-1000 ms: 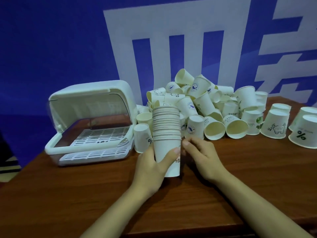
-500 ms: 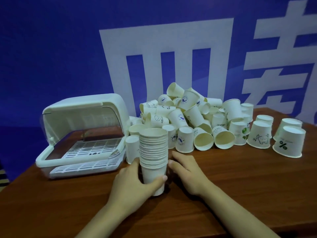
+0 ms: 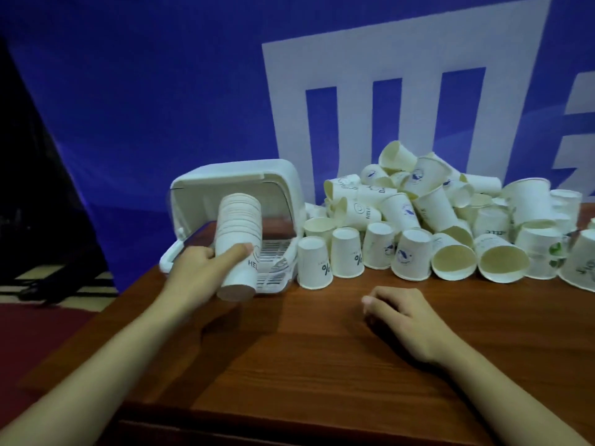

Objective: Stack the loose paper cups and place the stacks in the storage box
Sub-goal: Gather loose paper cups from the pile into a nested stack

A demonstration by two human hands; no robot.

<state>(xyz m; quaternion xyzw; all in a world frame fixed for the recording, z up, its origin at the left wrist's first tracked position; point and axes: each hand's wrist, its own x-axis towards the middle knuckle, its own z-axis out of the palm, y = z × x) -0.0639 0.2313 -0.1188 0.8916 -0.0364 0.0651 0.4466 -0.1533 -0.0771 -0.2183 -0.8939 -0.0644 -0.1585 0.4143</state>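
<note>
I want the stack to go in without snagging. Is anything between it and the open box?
Nothing visible. The left hand holds the stack of cups tilted right at the open front of the storage box, whose lid is up. The loose cups lie to the right.

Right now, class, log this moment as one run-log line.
left hand: grips cup stack | stack: lifted, before open storage box | right hand: on table, holds nothing | loose cups: piled
</note>
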